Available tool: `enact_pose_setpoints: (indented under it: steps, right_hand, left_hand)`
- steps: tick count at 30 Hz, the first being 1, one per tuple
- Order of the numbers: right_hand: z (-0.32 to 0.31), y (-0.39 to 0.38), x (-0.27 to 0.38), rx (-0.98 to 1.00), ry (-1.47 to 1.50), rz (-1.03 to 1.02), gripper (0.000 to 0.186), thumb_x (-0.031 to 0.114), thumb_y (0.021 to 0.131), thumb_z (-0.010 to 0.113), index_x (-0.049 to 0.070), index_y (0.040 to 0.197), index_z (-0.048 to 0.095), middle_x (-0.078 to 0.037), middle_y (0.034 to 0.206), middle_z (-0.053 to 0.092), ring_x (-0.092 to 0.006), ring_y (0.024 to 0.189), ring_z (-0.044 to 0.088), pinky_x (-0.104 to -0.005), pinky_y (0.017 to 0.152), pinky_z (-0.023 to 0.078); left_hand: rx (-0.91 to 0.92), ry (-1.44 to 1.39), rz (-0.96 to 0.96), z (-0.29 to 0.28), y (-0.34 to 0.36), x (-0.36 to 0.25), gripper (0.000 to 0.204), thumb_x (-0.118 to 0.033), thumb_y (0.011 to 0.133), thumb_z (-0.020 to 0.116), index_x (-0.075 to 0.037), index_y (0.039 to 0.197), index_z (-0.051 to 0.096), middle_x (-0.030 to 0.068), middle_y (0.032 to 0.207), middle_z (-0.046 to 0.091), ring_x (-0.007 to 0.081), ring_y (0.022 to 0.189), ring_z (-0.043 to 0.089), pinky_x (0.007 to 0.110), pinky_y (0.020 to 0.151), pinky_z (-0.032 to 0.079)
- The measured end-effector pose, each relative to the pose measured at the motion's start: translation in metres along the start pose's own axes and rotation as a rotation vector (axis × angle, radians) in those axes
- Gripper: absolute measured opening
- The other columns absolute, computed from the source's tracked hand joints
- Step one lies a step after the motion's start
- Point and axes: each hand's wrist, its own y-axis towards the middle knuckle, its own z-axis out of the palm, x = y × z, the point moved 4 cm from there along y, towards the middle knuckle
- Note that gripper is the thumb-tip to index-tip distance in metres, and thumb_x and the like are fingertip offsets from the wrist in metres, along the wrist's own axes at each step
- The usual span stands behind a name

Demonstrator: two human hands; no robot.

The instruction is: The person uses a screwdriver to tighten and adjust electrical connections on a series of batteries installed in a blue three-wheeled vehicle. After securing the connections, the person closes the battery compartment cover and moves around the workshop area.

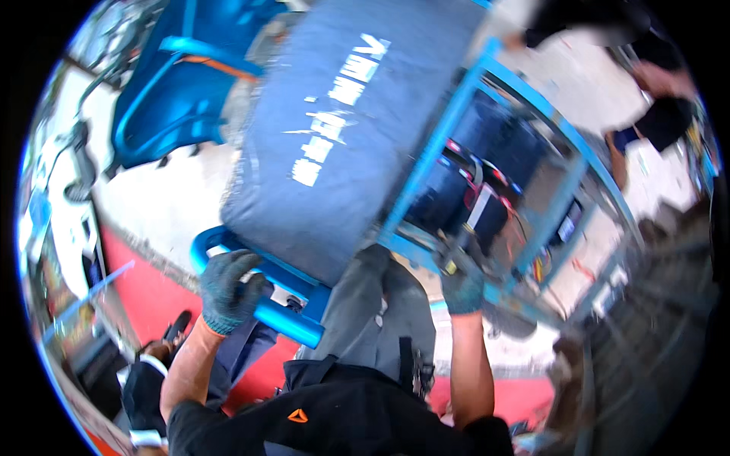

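Lying at the near end of a long blue-grey cushion [281,197], a glossy blue tubular part [287,323] is gripped by the gloved left hand [230,292]; fingers curled narrow over its outer side, forearm angled up and inward from lower left. Right hand [462,290], also gloved, is held well apart, at the near side of an open blue metal frame [426,163]; forearm nearly straight up the view. Its fingers are blurred against a dark object [460,247]; whether this is grasped cannot be told. Between the hands, grey trousers [369,304] are seen. Inside the frame, dark boxes [437,196] are noted. Left of the cushion's far part, a larger blue shell [182,95] is set above pale ground [163,197]. Red flooring [144,292] is visible at lower left. Another person's dark sleeve [582,19] is glimpsed at upper right, blurred.
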Motion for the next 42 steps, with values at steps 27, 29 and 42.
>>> enact_pose_setpoints:
  steps: [27,29,42]
  right_hand:
    - [0.349,0.118,-0.119,0.210,-1.549,-0.714,0.043,0.008,0.083,0.069,0.013,0.125,0.069,-0.018,0.124,0.065,-0.0384,0.112,0.067,-0.0466,0.096,0.053]
    - [0.361,0.138,-0.145,0.183,-1.834,-0.832,0.045,0.011,0.084,0.071,0.013,0.128,0.066,-0.018,0.128,0.061,-0.0389,0.112,0.066,-0.0477,0.099,0.053]
    - [0.295,0.025,-0.131,-0.040,-1.061,-0.169,0.018,0.009,0.093,0.070,0.002,0.108,0.064,-0.006,0.079,0.064,-0.0152,0.063,0.060,-0.0323,0.056,0.049]
  left_hand:
    - [0.081,-0.131,0.072,-0.011,-0.009,0.027,0.019,-0.022,0.085,0.074,-0.008,0.097,0.068,0.0137,0.091,0.068,0.0352,0.079,0.065,0.049,0.071,0.050]
    - [0.082,-0.147,0.091,-0.011,-0.014,0.033,0.018,-0.022,0.085,0.073,-0.009,0.095,0.068,0.0130,0.090,0.067,0.0349,0.077,0.064,0.049,0.069,0.049]
    - [0.112,-0.231,0.272,-0.014,-0.010,0.042,0.013,-0.022,0.087,0.070,-0.010,0.087,0.065,0.0118,0.079,0.061,0.0346,0.074,0.062,0.049,0.068,0.048]
